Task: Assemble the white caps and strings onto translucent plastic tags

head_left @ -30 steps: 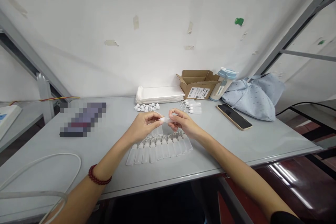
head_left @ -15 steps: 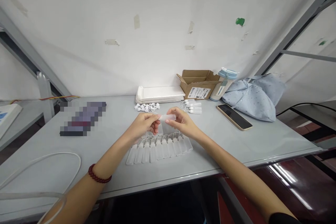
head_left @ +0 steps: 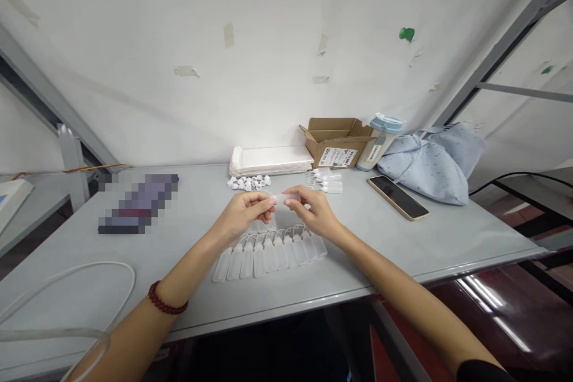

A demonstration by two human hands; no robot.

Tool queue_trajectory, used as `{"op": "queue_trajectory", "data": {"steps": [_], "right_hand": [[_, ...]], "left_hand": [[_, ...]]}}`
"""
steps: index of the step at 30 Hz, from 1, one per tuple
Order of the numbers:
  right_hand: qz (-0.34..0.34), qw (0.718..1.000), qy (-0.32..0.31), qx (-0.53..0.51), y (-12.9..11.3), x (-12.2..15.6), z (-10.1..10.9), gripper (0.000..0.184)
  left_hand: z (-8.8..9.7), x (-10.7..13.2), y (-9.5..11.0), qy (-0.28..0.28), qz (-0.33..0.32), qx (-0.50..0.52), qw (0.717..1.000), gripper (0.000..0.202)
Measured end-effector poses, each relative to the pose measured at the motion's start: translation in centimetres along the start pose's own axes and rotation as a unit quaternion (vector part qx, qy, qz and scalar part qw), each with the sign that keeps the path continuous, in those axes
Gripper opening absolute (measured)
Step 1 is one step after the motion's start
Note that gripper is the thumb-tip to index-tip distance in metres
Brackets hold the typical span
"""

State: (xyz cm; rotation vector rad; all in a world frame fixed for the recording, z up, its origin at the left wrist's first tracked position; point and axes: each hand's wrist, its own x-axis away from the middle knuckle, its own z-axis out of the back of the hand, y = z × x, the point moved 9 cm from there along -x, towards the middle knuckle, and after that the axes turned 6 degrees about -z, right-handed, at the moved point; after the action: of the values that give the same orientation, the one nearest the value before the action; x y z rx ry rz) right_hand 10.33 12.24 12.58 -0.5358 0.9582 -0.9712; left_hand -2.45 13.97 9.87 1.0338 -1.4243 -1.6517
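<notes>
Between my two hands, above the table, lies a small translucent plastic bottle [head_left: 285,197], held sideways. My left hand [head_left: 251,210] pinches its left end, with the fingertips covering that end. The thumb and fingers of my right hand [head_left: 311,208] grip its right end. Just below my hands, a row of similar bottles [head_left: 269,255] with white looped caps lies flat on the table, side by side. More bottles [head_left: 262,226] are partly hidden behind my left hand. A pile of loose white caps [head_left: 249,182] sits beyond it.
At the back stand a stack of white packets [head_left: 271,159], an open cardboard box [head_left: 336,143] and a tumbler [head_left: 378,142]. A few capped bottles [head_left: 329,181] lie before the box. A phone [head_left: 397,197] and a blue cloth bag [head_left: 427,164] are on the right; a cable [head_left: 133,274] loops at left.
My right-hand fingers have closed further over the bottle's right end, covering more of it. The whole view has shifted slightly.
</notes>
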Motion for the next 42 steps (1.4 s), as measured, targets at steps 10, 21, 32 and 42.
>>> {"op": "queue_trajectory", "data": {"steps": [10, 21, 32, 42], "right_hand": [[-0.168, 0.957, -0.064, -0.227, 2.1, -0.1, -1.2, 0.033], [0.053, 0.999, 0.007, -0.002, -1.7, 0.6, -0.7, 0.024], [0.149, 0.983, 0.04, 0.102, -3.0, 1.3, -0.9, 0.022], [-0.027, 0.998, -0.035, -0.039, -0.5, 0.5, -1.1, 0.03]], "left_hand": [[0.3, 0.8, 2.2, 0.061, -0.114, -0.157, 0.979, 0.023], [-0.5, 0.2, 0.4, -0.005, -0.03, -0.035, 0.999, 0.041], [-0.5, 0.3, -0.1, 0.014, -0.005, -0.072, 0.997, 0.048], [0.2, 1.0, 1.8, 0.101, -0.093, -0.224, 0.965, 0.048]]}}
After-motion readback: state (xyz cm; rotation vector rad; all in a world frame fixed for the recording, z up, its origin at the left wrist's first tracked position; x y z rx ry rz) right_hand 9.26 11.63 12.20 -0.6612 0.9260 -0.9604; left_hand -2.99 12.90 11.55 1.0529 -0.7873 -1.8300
